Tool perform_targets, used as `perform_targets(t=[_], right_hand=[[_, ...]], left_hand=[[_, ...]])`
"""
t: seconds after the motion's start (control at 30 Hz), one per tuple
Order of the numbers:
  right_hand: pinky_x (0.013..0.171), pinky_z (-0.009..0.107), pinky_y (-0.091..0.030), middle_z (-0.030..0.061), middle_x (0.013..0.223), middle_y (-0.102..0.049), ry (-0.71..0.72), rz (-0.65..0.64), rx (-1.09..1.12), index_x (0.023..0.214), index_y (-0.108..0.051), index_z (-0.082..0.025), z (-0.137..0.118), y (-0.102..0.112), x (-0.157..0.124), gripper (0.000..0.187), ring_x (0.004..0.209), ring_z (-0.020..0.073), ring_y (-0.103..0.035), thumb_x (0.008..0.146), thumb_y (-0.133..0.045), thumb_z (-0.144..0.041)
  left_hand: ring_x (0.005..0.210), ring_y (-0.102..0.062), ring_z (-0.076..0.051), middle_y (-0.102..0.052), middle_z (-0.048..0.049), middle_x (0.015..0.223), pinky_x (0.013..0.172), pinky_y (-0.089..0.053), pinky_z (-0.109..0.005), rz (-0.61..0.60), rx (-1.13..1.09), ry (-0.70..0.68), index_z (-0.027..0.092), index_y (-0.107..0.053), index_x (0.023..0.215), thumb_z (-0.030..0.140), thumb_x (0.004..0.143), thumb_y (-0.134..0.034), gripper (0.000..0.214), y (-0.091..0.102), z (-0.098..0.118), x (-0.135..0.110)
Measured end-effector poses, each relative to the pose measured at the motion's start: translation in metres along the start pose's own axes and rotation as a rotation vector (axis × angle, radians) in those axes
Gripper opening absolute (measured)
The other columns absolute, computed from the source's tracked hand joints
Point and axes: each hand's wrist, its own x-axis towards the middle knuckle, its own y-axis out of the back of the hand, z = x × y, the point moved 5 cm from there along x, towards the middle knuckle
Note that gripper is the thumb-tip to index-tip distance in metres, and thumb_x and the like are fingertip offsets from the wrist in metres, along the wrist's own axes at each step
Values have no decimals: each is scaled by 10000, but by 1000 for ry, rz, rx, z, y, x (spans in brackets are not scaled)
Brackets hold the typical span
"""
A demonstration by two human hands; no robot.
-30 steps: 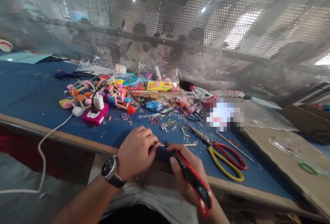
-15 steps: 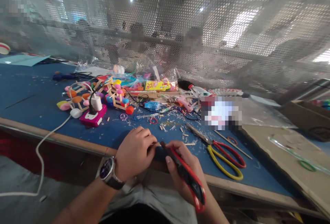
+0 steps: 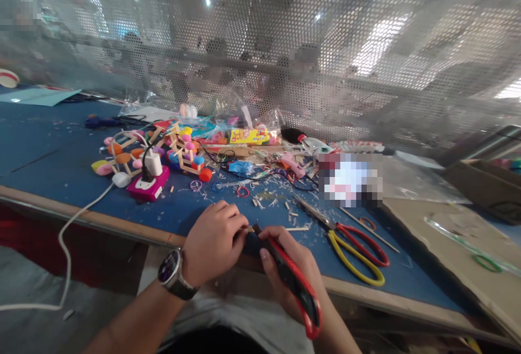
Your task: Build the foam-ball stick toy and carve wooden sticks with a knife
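My right hand (image 3: 291, 267) is closed around a red and black utility knife (image 3: 295, 283), its front end pointing toward my left hand. My left hand (image 3: 217, 242), with a watch on the wrist, is closed in a pinch at the table's front edge. Between its fingertips shows the end of a thin wooden stick (image 3: 249, 229), touching or very near the knife's tip; most of it is hidden by the fingers. Beyond my right fingers a pale stick (image 3: 299, 229) shows; whether it is the same piece, I cannot tell. Scissors (image 3: 342, 240) with red and yellow handles lie to the right.
Stick structures with coloured foam pieces (image 3: 187, 150) stand at the left behind a magenta power adapter (image 3: 148, 184) with a white cable. Shavings, rubber bands and plastic bags litter the blue table (image 3: 81, 158). Cardboard (image 3: 439, 240) lies right; a perforated screen (image 3: 260, 33) rises behind.
The knife and my right hand have shifted very slightly, the handle's rear end a little left and lower. My left hand keeps its pinch in nearly the same place.
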Motion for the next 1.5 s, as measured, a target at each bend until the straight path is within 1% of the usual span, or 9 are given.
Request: perform_targets(t=[0.13,0.3,0.57,0.97,1.3,1.5], right_hand=[[612,236,-533,-2,809,-731,23,5,-21,992,-586,-255,-1,-3,1,92,676,171,-713,935,-517,-232],[677,271,-548,22,828,-734,103,22,-74,960,-594,-251,-6,-6,1,115,730,192,-709,900,-529,-178],[648,255,-539,17,812,-724,58,0,-43,972,-598,-250,-4,-4,1,93,710,181,-702,923,-531,-208],[637,254,-531,5,794,-720,72,5,-65,958,-592,-258,-4,-6,0,95,705,185,-706,907,-539,-197],[672,269,-538,18,834,-733,92,5,-57,973,-589,-255,-7,-6,1,107,734,194,-709,911,-537,-185],[696,273,-532,13,847,-729,127,19,-77,978,-579,-249,-7,-9,0,130,749,186,-702,897,-536,-156]], left_hand=[[924,-570,-248,-672,-56,923,837,-466,-427,-1,-4,1,177,-707,921,150,974,-542,175,0,-1,0],[932,-566,-250,-671,-55,929,849,-466,-430,-7,7,-2,184,-704,912,144,973,-552,168,-1,-1,0],[912,-572,-245,-672,-55,911,835,-464,-419,13,9,-12,187,-698,907,152,975,-548,169,0,0,0],[926,-581,-242,-674,-52,914,840,-463,-407,9,10,3,194,-700,905,148,963,-569,151,0,-1,0],[932,-572,-253,-674,-55,942,847,-467,-441,-19,5,13,176,-707,924,148,968,-557,159,0,-1,0],[934,-565,-246,-671,-48,937,846,-462,-432,-4,7,2,182,-697,918,134,967,-559,154,0,-1,0]])
